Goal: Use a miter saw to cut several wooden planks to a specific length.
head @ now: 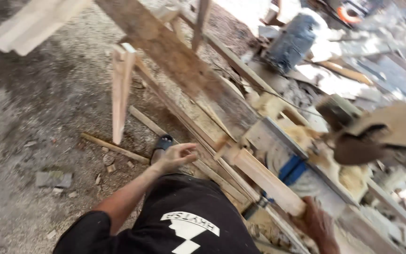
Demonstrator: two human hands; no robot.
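Wooden bar (264, 178) lies on our tabletop (278, 136); our right hand (318, 223) grips its near end, fingers wrapped shut. Our left hand (177, 156) hangs empty over the dirt floor (38, 127), fingers loosely curled and half open. Just beyond the left hand a pale stick (120, 94) is airborne. Sawdust (353, 176) sits beyond the right hand.

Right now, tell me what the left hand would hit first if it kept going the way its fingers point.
Probably the slanted rough wooden frame rail just beyond the open left hand; its fingers point right toward it. Depth is blurred, so it might pass above it.
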